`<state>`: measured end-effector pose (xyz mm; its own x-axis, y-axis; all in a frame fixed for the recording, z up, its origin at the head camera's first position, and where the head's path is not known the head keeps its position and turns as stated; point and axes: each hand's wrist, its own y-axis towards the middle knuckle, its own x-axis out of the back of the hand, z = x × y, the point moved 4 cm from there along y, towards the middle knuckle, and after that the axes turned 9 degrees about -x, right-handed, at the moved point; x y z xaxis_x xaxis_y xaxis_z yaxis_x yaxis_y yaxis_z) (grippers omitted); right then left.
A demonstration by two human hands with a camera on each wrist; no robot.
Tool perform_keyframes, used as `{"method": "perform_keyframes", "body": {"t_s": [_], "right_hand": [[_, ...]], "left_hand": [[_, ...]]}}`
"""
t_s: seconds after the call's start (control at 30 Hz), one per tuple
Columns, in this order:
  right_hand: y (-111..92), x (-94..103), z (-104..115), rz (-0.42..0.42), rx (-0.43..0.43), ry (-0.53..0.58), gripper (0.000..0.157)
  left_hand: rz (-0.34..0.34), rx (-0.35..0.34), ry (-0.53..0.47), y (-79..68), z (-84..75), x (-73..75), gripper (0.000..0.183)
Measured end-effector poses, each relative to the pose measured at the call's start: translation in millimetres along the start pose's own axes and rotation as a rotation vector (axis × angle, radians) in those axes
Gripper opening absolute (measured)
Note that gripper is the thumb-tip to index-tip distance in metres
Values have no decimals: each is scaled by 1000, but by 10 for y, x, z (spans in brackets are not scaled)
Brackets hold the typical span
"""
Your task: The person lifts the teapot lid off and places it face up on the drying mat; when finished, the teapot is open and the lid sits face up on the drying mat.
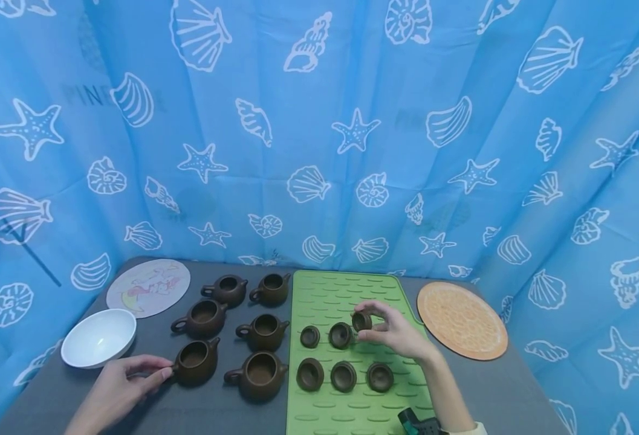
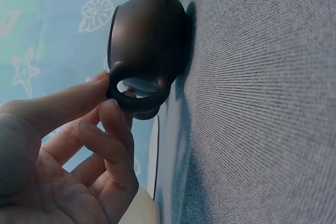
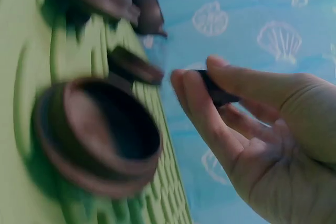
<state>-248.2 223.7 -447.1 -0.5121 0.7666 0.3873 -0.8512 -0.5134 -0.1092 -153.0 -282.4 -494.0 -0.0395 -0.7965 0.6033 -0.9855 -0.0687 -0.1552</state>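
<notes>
My left hand [image 1: 120, 386] pinches the loop handle of a small dark brown lidless teapot [image 1: 196, 376], the nearest in the left column, its spout pointing right. In the left wrist view, thumb and fingers grip that handle [image 2: 137, 102] close beside the grey cloth. My right hand [image 1: 401, 333] pinches a small brown teapot lid [image 1: 360, 322] above the green mat [image 1: 346, 287], partly covered by the fingers in the right wrist view. Several more lids lie on the mat near it, among them a blurred lid [image 3: 100, 135] close to the right wrist camera.
Several other lidless teapots [image 1: 259, 377] stand in two columns left of the mat. A white bowl [image 1: 98, 338] and a pale printed round mat [image 1: 150, 287] are at the left, an orange round mat [image 1: 463, 320] at the right. A blue shell-print curtain [image 1: 308, 121] hangs behind.
</notes>
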Motion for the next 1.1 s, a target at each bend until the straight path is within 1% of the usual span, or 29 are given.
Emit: {"method": "perform_keyframes", "body": {"t_s": [0.1, 0.27, 0.47, 0.6, 0.8, 0.93, 1.1], "right_hand": [[-17, 86, -115, 1, -68, -11, 55], [-40, 143, -269, 13, -116, -44, 54], [-33, 124, -354, 26, -125, -84, 51], [-45, 135, -362, 20, -142, -113, 49], [-36, 126, -359, 11, -155, -182, 51], [-36, 120, -362, 14, -150, -184, 53], [-70, 161, -362, 19, -130, -173, 52]], "left_hand": [[-1, -4, 4, 3, 0, 0, 32], [-6, -11, 8, 4, -1, 0, 30], [-12, -26, 14, 7, -13, -1, 29], [-15, -40, 12, 15, -31, -9, 30], [-19, -39, 6, 24, -39, -1, 30], [-12, -35, 13, 20, -32, -7, 31], [-6, -30, 15, 16, -25, -12, 30]]}}
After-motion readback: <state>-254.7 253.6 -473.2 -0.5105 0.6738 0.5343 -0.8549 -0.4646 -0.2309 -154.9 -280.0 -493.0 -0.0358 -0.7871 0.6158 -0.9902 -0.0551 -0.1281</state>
